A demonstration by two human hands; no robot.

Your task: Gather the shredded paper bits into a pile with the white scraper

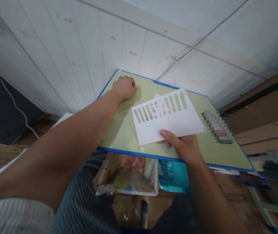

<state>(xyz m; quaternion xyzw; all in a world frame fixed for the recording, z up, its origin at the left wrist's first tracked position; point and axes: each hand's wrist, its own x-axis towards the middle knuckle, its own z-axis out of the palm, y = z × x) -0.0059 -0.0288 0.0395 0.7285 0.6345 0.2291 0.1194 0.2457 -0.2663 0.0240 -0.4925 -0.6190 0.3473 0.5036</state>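
Observation:
My right hand (180, 143) grips a white slotted card (170, 125) by its lower edge, thumb on top and fingers beneath. A row of long rounded slots runs along the card's far side. In the middle slots, pink-and-white patterned pieces (162, 108) show; I cannot tell whether they are fixed to the card or lie under it. The card is held tilted over the pale yellow-green table (119, 130). Beyond it to the left, my left hand (125, 87) rests near the table's far edge, fingers curled closed. Whatever those fingers may hold is hidden.
A blurred-out flat object (218, 128) lies on the table's right part. Below the front edge are a patterned cloth bundle (129, 177) and a turquoise basket (174, 188). A white panelled wall (134, 42) stands behind, with a cable (190, 50) running down to the table.

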